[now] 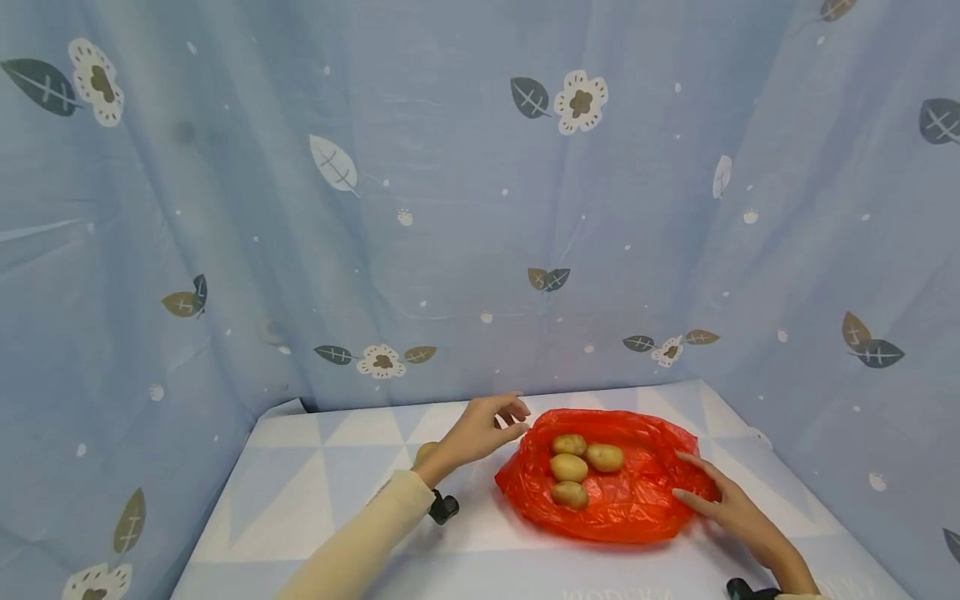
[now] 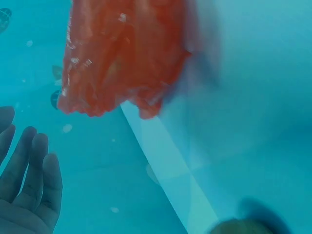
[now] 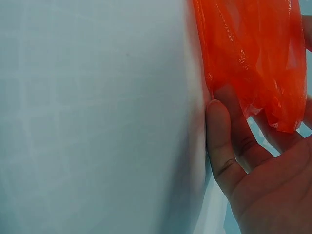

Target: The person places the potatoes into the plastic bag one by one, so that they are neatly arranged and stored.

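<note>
A red plastic bag lies on the table with its mouth spread wide. Several potatoes sit inside, grouped toward its left half. My left hand hovers just left of the bag, fingers loosely bent and holding nothing; the left wrist view shows these fingers apart from the red plastic. Another potato lies on the table, partly hidden behind my left wrist. At the bag's right side, my right hand touches the plastic with thumb and fingers spread. In the right wrist view its fingers lie against the bag's outside.
A white and pale blue patterned cloth covers the table. Behind and on both sides hangs a blue curtain with leaves and flowers, close to the table's back edge. A dark wrist camera is strapped to my left wrist.
</note>
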Demonstrator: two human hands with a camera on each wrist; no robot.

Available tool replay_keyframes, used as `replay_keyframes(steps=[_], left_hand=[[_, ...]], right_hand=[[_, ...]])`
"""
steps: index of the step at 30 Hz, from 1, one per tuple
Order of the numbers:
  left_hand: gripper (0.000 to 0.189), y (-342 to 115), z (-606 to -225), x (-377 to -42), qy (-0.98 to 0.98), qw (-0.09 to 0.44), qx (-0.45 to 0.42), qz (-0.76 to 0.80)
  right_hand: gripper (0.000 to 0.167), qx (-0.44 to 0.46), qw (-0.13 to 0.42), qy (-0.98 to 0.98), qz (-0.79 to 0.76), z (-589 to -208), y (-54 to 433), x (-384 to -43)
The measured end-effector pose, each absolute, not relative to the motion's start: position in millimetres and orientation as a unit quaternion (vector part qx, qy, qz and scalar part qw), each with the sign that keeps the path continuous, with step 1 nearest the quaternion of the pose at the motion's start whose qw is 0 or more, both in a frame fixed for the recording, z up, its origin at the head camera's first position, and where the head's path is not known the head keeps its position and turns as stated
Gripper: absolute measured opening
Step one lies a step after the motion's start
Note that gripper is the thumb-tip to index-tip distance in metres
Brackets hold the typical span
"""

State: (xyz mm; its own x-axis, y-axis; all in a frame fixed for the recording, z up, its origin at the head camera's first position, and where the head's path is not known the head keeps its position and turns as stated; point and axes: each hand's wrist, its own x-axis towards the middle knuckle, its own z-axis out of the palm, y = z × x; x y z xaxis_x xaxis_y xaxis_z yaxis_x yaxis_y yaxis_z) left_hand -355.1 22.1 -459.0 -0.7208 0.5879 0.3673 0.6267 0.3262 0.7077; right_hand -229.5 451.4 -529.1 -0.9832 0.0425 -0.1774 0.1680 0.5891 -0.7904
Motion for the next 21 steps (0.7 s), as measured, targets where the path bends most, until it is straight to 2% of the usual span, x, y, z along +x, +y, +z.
replay_keyframes(steps=[6, 21], left_hand=[[0.012, -1, -464, -354, -0.813, -0.007, -0.337, -0.476], [0.012, -62, -486, -355, -0.852, 0.018, -0.32, -0.413]], right_hand=[[0.083, 0.068, 0.071, 0.891, -0.443, -530, 451, -230], [0.083, 0.067, 0.078, 0.89, -0.445, -532, 457, -231]])
